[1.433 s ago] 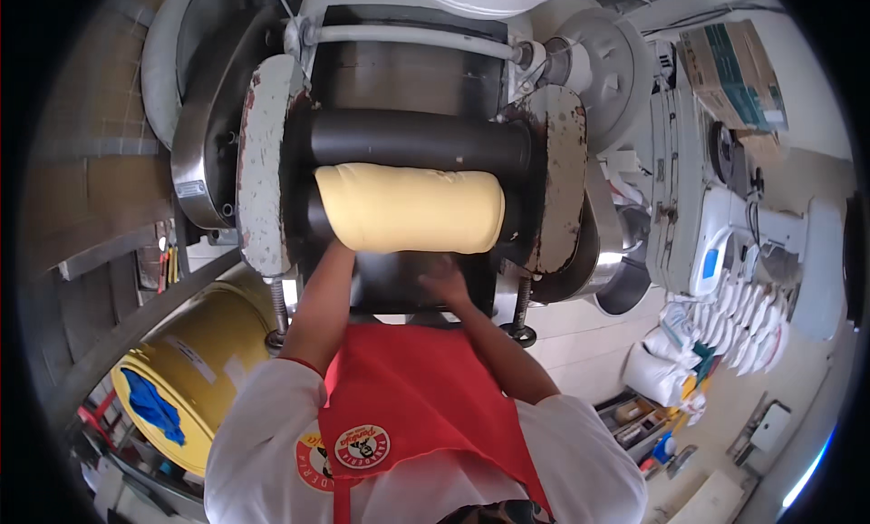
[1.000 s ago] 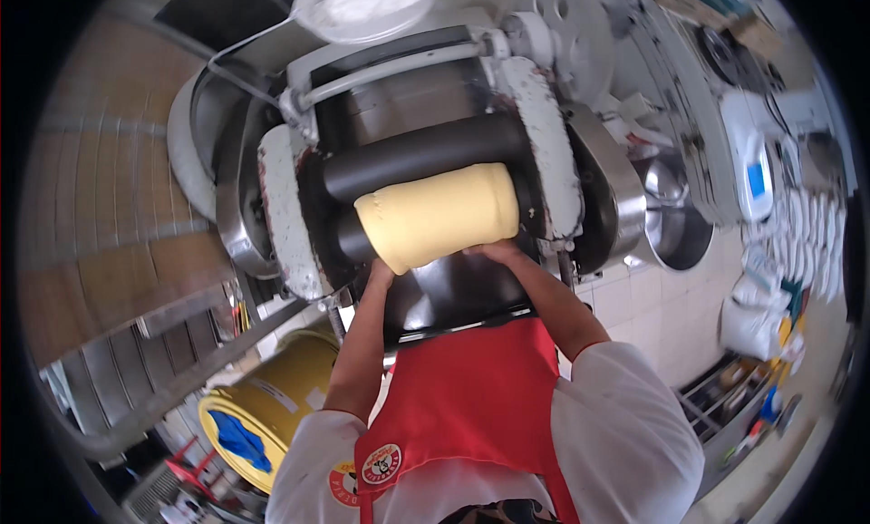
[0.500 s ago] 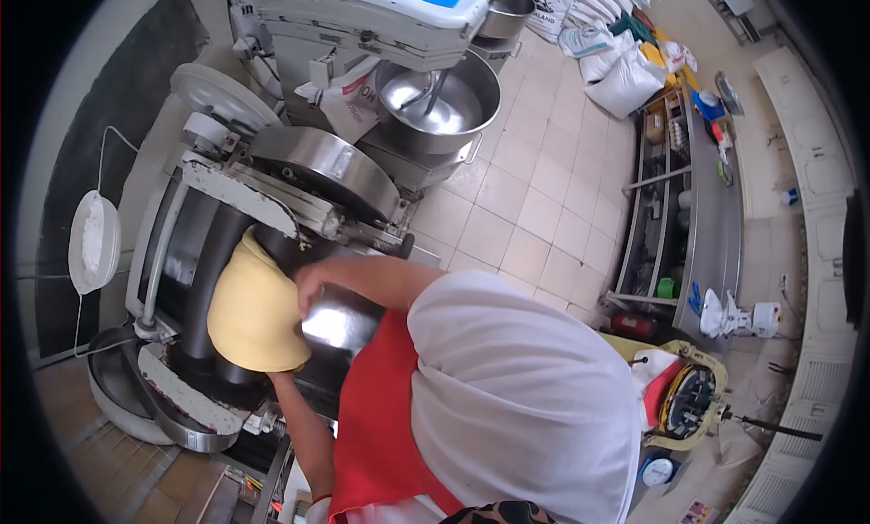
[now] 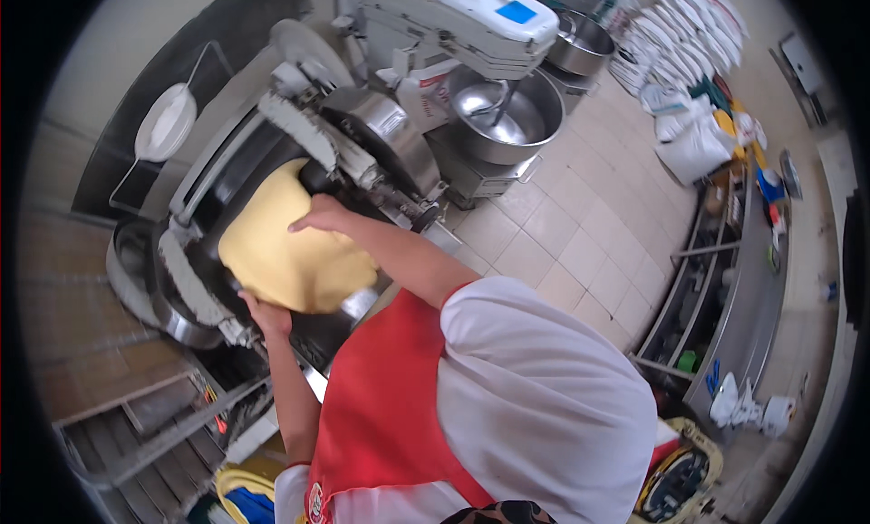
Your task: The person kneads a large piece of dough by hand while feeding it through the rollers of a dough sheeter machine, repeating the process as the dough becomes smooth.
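A wide sheet of smooth yellow dough (image 4: 281, 238) drapes over the dark rollers of a dough sheeter (image 4: 195, 293) and onto its near metal surface. At the dough's right edge is my right hand (image 4: 322, 214), with the thumb stretched over the top and the other fingers partly hidden. My left hand (image 4: 270, 317) holds the lower left edge from below, most of its fingers covered by the dough. Both hands touch this one sheet, one on each side.
A round steel drum cover (image 4: 385, 134) flanks the sheeter. Beyond it stands a mixer with a steel bowl (image 4: 535, 130). White sacks (image 4: 693, 148) are piled at the far right, near a steel bench (image 4: 757, 279). A metal rack (image 4: 149, 442) stands at lower left.
The dough now spreads nearer my body, across the metal surface. My left hand has come out from below to its edge, and my right hand lies farther up its side. The view has shifted.
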Tool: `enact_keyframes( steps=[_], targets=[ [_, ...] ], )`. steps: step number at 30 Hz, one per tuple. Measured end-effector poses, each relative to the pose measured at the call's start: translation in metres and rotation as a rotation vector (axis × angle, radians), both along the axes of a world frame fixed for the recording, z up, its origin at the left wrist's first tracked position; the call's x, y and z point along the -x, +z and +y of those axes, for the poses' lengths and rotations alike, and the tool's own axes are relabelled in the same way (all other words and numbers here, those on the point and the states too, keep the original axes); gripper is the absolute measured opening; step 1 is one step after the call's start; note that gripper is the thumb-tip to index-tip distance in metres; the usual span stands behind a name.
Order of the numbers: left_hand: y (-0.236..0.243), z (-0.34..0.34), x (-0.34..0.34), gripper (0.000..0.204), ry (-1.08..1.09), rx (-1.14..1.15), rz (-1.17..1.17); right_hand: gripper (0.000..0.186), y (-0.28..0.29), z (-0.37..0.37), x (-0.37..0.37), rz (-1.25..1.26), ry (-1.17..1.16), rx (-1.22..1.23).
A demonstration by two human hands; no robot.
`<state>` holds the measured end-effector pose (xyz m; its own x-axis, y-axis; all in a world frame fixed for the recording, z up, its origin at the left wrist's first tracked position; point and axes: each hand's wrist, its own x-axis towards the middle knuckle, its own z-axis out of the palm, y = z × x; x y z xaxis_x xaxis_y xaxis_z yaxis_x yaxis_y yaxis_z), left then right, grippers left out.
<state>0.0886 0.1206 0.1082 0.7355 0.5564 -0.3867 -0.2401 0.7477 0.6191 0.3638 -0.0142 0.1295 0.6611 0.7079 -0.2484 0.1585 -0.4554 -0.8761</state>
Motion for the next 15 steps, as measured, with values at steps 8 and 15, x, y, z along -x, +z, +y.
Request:
enact_keyframes(
  steps=[8,15],
  targets=[
    [0.029,-0.013,-0.024,0.045,0.216,-0.489,0.383,0.088,0.012,-0.003,0.025,-0.243,-0.145,0.035],
    [-0.004,-0.018,-0.014,0.080,0.250,-1.235,0.949,0.099,0.017,0.002,0.053,-0.441,-0.218,-0.041]
  ],
)
